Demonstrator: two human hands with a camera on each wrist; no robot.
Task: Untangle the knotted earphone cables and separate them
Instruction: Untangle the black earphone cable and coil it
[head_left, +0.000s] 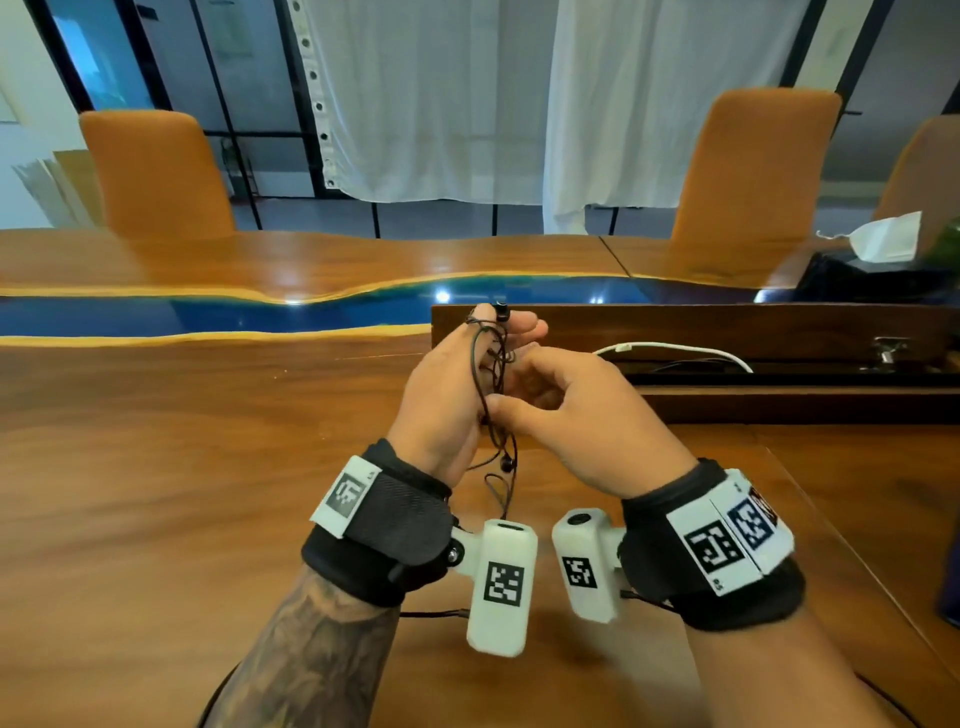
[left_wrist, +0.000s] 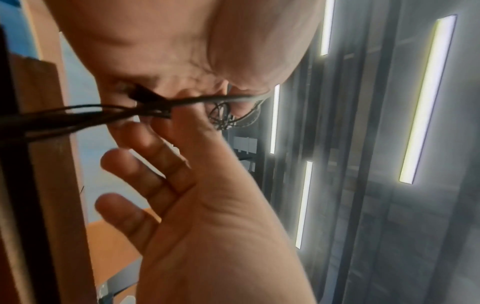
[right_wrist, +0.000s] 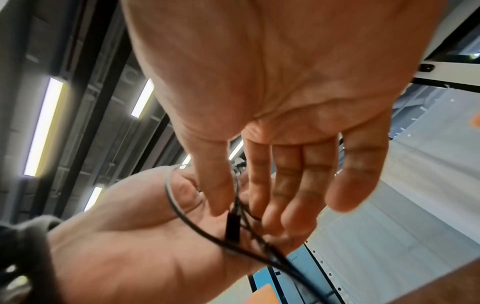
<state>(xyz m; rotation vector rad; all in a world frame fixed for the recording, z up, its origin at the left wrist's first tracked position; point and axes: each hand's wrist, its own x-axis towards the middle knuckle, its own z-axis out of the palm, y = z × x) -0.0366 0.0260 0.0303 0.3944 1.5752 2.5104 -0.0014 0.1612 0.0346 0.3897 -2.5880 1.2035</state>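
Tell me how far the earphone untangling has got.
Done: nothing separated yet; the black earphone cables are one knotted bunch, lifted off the wooden table.
In hand: the left hand holds the bunch, a loop over its thumb, and the right hand pinches strands at the knot. One earbud dangles below.
Left: loosening the knot and drawing the cables apart.

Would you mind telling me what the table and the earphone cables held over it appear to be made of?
Table: looks like glossy varnished wood, with visible grain and bright reflections; the blue strip running along it may be resin, though that is uncertain.

Earphone cables: thin, black and limp, probably rubber or plastic sheathing with a matte look; the head view is too coarse to say more.
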